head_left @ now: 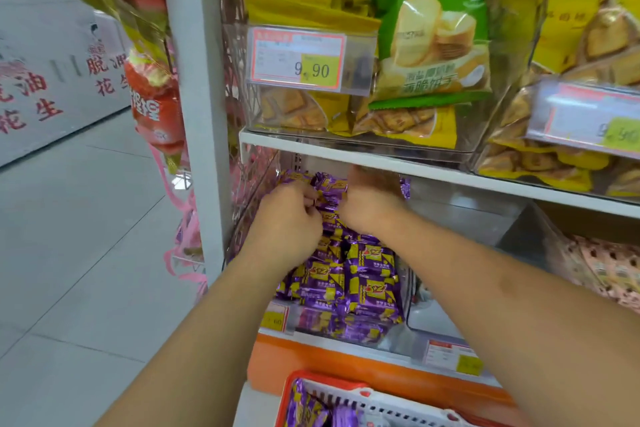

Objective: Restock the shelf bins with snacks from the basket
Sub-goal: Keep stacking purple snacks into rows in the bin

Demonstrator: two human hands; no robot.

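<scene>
Under the shelf, both hands grip crinkly purple foil packets.

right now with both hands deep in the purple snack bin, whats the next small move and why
Probably let go of the purple packets at the back of the clear bin and draw both hands out. The left hand and right hand pinch them there, and the basket below holds more to load.

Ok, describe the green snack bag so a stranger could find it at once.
Start at the white shelf above the hands. In the clear bin on it, the green bag stands upright beside the 9.90 price tag. It is the only green bag among yellow ones.
</scene>
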